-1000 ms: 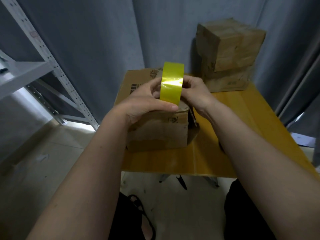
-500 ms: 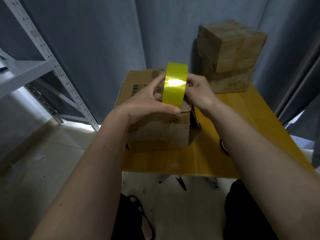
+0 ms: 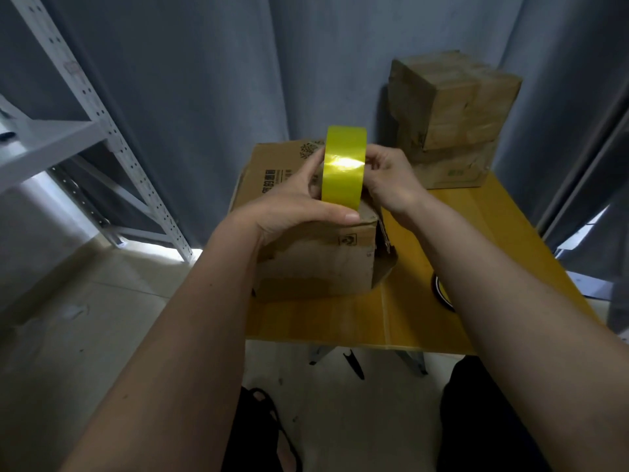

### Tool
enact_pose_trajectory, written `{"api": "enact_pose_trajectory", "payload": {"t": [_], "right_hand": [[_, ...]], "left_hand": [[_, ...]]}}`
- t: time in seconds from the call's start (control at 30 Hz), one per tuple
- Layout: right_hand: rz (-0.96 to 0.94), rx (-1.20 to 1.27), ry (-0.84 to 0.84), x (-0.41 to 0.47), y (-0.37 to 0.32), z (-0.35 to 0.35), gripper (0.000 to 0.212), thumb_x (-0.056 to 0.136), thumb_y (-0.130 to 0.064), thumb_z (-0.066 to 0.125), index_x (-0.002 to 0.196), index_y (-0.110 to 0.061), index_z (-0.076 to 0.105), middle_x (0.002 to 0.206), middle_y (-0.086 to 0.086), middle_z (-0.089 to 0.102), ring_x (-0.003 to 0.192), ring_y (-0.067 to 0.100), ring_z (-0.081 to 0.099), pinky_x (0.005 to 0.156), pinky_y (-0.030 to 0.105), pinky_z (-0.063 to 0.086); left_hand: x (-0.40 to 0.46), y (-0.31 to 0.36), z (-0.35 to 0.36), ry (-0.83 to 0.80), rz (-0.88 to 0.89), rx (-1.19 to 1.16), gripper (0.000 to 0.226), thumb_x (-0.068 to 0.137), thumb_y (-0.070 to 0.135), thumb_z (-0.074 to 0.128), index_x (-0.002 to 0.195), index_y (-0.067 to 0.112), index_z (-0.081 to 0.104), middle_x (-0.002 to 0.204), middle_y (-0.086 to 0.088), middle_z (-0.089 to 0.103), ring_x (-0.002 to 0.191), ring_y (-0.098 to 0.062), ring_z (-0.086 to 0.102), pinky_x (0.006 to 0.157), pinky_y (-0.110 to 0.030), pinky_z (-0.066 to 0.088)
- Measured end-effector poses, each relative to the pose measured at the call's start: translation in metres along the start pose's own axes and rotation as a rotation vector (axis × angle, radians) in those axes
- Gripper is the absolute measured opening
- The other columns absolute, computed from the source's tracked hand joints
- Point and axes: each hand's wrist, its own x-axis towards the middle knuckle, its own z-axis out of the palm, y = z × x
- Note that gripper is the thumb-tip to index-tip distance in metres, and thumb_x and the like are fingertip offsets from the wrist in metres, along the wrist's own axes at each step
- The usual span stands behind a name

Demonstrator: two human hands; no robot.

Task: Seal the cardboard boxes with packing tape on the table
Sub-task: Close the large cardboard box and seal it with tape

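Yellow tape roll [image 3: 343, 172] gripped w/ both hands, writing unreadable.

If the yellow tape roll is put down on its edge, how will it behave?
The yellow tape roll would probably roll, being round and narrow. Its glossy surface looks slippery. It seems stiff and light: both hands, left and right, hold it upright by the fingers.

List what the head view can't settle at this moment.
- Free end of the tape roll: hidden behind the roll; right hand fingers out of sight.
- Top of the near box: covered by the left hand.
- Dark round thing on the table: mostly behind the right forearm.
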Motion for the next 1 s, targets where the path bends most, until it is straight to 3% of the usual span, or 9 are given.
{"api": "enact_pose_trajectory", "payload": {"t": [0.27, 0.37, 0.47, 0.53, 0.6, 0.67, 0.8, 0.9, 1.0], "right_hand": [[0.259, 0.105, 0.141, -0.021, 0.016, -0.043, 0.016, 0.091, -0.027, 0.063, 0.104, -0.017, 0.063, 0.083, 0.0, 0.068, 0.084, 0.018, 0.066, 0.08, 0.033, 0.054], [0.524, -0.554, 0.192, -0.035, 0.038, -0.057, 0.014, 0.097, -0.021, 0.054, 0.092, -0.008, 0.057, 0.084, 0.009, 0.058, 0.079, 0.024, 0.058, 0.073, 0.039, 0.052], [0.688, -1.212, -0.045, -0.054, 0.043, -0.068, 0.016, 0.098, -0.018, 0.05, 0.084, -0.01, 0.048, 0.074, 0.007, 0.046, 0.065, 0.022, 0.048, 0.053, 0.032, 0.039], [0.762, -1.353, -0.201, -0.066, 0.041, -0.069, 0.008, 0.097, -0.015, 0.049, 0.104, -0.018, 0.047, 0.071, 0.002, 0.038, 0.066, 0.02, 0.047, 0.061, 0.031, 0.042], [0.805, -1.341, -0.31, -0.073, 0.044, -0.068, 0.045, 0.096, -0.016, 0.05, 0.138, -0.022, 0.037, 0.079, 0.003, 0.043, 0.081, 0.023, 0.052, 0.072, 0.034, 0.046], [0.81, -1.254, -0.343, -0.078, 0.048, -0.064, 0.062, 0.094, -0.018, 0.052, 0.149, -0.02, 0.023, 0.101, 0.007, 0.054, 0.091, 0.026, 0.054, 0.078, 0.036, 0.049], [0.755, -1.341, -0.206, -0.082, 0.061, -0.063, 0.03, 0.095, -0.016, 0.051, 0.123, -0.007, 0.05, 0.102, 0.01, 0.048, 0.1, 0.028, 0.049, 0.074, 0.033, 0.045], [0.824, -1.362, -0.137, -0.084, 0.068, -0.064, 0.035, 0.097, -0.029, 0.05, 0.127, -0.012, 0.048, 0.132, 0.017, 0.036, 0.124, 0.035, 0.033, 0.094, 0.042, 0.043], [0.795, -1.34, -0.083, -0.083, 0.07, -0.065, 0.038, 0.098, -0.029, 0.049, 0.129, -0.008, 0.042, 0.128, 0.021, 0.046, 0.12, 0.037, 0.042, 0.091, 0.041, 0.042]], "left_hand": [[-0.002, 0.002, 0.008, 0.137, 0.002, -0.095, 0.11, 0.049, 0.039, 0.088, 0.144, 0.033, 0.033, 0.116, 0.009, 0.069, 0.111, -0.017, 0.066, 0.102, -0.054, 0.047], [0.0, 0.004, 0.01, 0.158, 0.001, -0.073, 0.112, 0.047, 0.043, 0.088, 0.143, 0.035, 0.032, 0.113, 0.012, 0.07, 0.109, -0.013, 0.066, 0.098, -0.048, 0.05], [0.0, 0.004, 0.012, 0.161, 0.009, -0.058, 0.112, 0.048, 0.044, 0.088, 0.144, 0.035, 0.03, 0.11, 0.015, 0.071, 0.106, -0.01, 0.067, 0.089, -0.039, 0.053], [-0.001, 0.005, 0.013, 0.162, 0.014, -0.037, 0.113, 0.049, 0.046, 0.086, 0.145, 0.036, 0.028, 0.106, 0.021, 0.071, 0.1, -0.004, 0.068, 0.075, -0.024, 0.053], [-0.002, 0.006, 0.014, 0.178, 0.017, -0.035, 0.114, 0.047, 0.049, 0.086, 0.145, 0.037, 0.028, 0.104, 0.021, 0.072, 0.096, -0.002, 0.069, 0.065, -0.016, 0.05], [-0.002, 0.006, 0.015, 0.204, 0.025, -0.057, 0.115, 0.045, 0.048, 0.087, 0.145, 0.036, 0.03, 0.104, 0.014, 0.073, 0.095, -0.005, 0.07, 0.061, -0.014, 0.049], [0.0, 0.004, 0.017, 0.213, 0.044, -0.141, 0.114, 0.049, 0.036, 0.088, 0.146, 0.029, 0.028, 0.099, 0.005, 0.076, 0.092, -0.013, 0.073, 0.062, -0.015, 0.053], [0.0, 0.003, 0.016, 0.196, 0.038, -0.14, 0.116, 0.05, 0.038, 0.088, 0.147, 0.031, 0.025, 0.101, 0.007, 0.076, 0.095, -0.012, 0.072, 0.065, -0.015, 0.053], [-0.001, 0.001, 0.015, 0.199, 0.033, -0.131, 0.116, 0.05, 0.04, 0.089, 0.146, 0.035, 0.025, 0.104, 0.007, 0.075, 0.1, -0.012, 0.071, 0.075, -0.024, 0.053]]}}
